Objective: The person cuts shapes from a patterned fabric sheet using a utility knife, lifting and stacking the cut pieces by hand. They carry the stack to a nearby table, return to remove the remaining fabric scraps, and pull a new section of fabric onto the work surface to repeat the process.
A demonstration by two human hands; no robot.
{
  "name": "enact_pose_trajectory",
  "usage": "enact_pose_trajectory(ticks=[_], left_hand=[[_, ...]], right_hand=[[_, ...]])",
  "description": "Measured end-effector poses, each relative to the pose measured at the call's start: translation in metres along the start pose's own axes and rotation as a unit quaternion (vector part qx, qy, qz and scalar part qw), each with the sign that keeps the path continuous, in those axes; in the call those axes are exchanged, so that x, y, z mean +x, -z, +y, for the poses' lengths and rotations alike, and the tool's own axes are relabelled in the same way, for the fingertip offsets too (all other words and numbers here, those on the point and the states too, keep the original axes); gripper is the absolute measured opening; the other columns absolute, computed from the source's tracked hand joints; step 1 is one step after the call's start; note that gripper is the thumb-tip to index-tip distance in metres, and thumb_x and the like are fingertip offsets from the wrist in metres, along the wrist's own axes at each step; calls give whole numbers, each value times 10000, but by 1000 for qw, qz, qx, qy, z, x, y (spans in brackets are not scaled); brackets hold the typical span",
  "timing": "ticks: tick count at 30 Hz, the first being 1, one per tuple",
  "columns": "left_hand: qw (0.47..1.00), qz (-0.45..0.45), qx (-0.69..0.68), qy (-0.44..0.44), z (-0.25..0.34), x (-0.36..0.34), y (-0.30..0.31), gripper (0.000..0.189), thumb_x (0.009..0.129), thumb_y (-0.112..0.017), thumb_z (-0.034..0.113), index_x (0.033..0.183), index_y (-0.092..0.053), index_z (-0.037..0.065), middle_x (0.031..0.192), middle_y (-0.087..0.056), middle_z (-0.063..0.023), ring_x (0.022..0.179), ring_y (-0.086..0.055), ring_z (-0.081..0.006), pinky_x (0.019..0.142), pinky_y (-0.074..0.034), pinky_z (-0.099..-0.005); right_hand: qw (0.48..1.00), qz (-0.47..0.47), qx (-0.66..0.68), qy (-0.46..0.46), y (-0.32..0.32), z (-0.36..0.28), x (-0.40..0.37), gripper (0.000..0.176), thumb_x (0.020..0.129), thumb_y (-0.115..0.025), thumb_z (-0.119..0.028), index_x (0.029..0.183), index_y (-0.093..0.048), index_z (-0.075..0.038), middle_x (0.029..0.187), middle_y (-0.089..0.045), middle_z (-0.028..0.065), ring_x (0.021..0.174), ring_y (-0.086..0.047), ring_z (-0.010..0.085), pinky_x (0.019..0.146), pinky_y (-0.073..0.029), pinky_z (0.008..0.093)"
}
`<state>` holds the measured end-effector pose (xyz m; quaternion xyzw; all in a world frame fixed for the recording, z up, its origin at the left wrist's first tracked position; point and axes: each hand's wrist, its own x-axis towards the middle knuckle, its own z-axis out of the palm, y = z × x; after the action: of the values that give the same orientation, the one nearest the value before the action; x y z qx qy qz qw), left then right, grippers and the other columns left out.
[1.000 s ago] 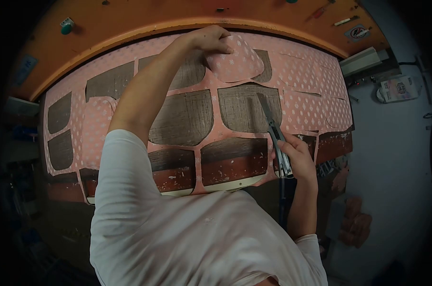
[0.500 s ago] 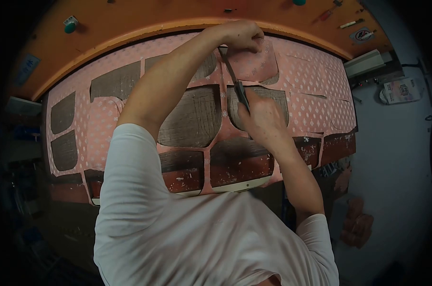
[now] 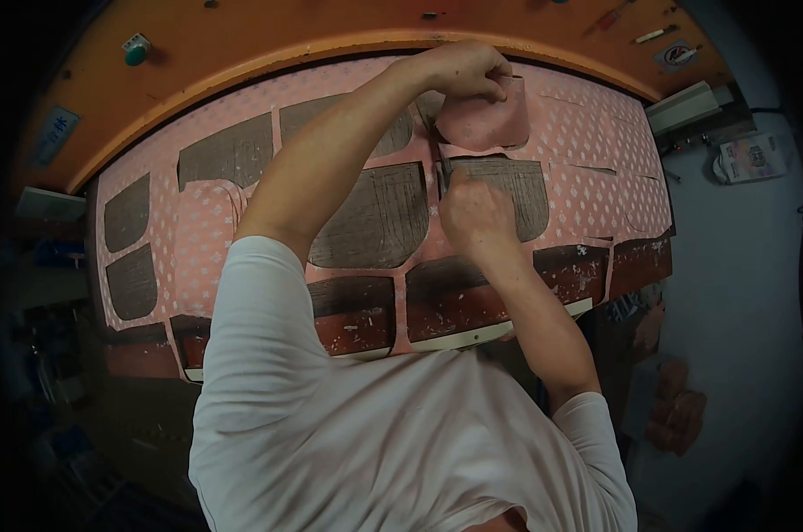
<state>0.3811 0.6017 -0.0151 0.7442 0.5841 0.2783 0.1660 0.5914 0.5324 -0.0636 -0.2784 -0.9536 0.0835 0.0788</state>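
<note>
A pink sheet with a pale repeated print (image 3: 632,195) covers the work table, with several rounded panels cut out of it. At the far side, my left hand (image 3: 474,73) pinches the edge of a cut pink piece (image 3: 483,122). That piece is raised and curled, showing a plainer face. Nearer to me, my right hand (image 3: 479,211) is closed around a knife (image 3: 445,166). Only a dark bit of the knife shows above the fist, beside the narrow pink strip between two openings; its blade is hard to make out.
Scored grey-brown board (image 3: 370,217) shows through the openings. Loose pink pieces (image 3: 208,235) lie stacked on the left. An orange panel (image 3: 295,27) edges the far side. To the right are a pale box-like part (image 3: 685,108) and a white packet (image 3: 752,160).
My left hand has lifted and curled the cut piece, moving slightly right. My right hand has turned, and the knife's long blade is no longer plainly visible. The whole view has shifted a little.
</note>
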Motion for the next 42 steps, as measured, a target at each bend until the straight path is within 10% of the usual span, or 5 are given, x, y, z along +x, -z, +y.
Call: enact_pose_trajectory(ticks=[7, 16, 22, 42], left_hand=[[999, -10, 34, -6, 14, 7, 10, 345, 831, -737, 168, 1131, -687, 5, 992, -734, -135, 895, -697, -236, 805, -541, -360], [998, 16, 53, -17, 26, -6, 27, 494, 815, -725, 173, 1293, -630, 92, 1179, -693, -144, 1058, -672, -304, 910, -528, -390], [998, 6, 62, 3, 54, -12, 32, 481, 826, -716, 148, 1298, -630, 129, 1167, -704, -109, 1059, -678, -272, 907, -533, -386], [995, 36, 93, -17, 72, -35, 30, 446, 875, -681, 95, 1314, -606, 115, 1098, -726, -131, 1015, -707, -256, 879, -560, -366]], right_hand=[[976, -97, 191, -32, 44, 12, -37, 215, 903, -599, -160, 1001, -612, 30, 710, -672, 183, 646, -663, 325, 630, -532, 416], [715, -4, 650, -257, 50, 80, -102, 232, 978, -550, -165, 1105, -627, 12, 746, -664, 45, 600, -580, 62, 526, -450, 205], [656, -18, 709, -257, 41, 106, -51, 218, 952, -570, -212, 922, -638, -7, 755, -683, 63, 561, -578, 94, 502, -470, 265], [671, -72, 706, -215, 33, 90, -39, 204, 947, -573, -201, 918, -617, -4, 749, -683, 81, 516, -582, 110, 433, -481, 274]])
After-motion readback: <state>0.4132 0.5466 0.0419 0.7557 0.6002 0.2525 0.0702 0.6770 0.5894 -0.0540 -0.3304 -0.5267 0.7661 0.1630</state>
